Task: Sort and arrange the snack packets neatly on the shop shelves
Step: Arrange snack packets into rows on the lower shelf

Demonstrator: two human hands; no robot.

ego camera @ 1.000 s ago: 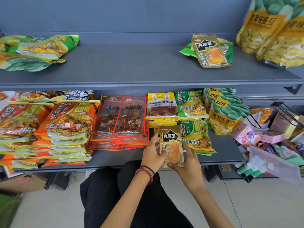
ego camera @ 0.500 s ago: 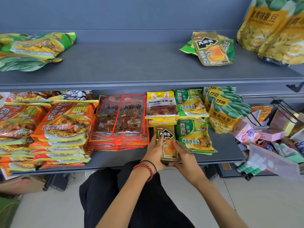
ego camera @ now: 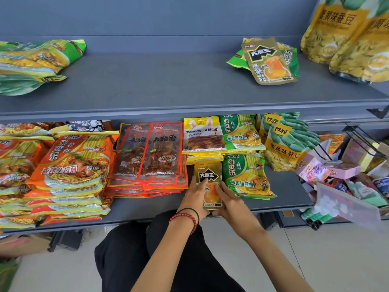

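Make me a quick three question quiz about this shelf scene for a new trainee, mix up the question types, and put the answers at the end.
1. True or false: the left hand and the right hand both touch the gold packet.
2. What lies just right of it? A green noodle packets; B orange noodle packets; C bean bags.
3. Fill in: its twin lies on the ___ shelf.
Key: 1 true; 2 A; 3 upper.
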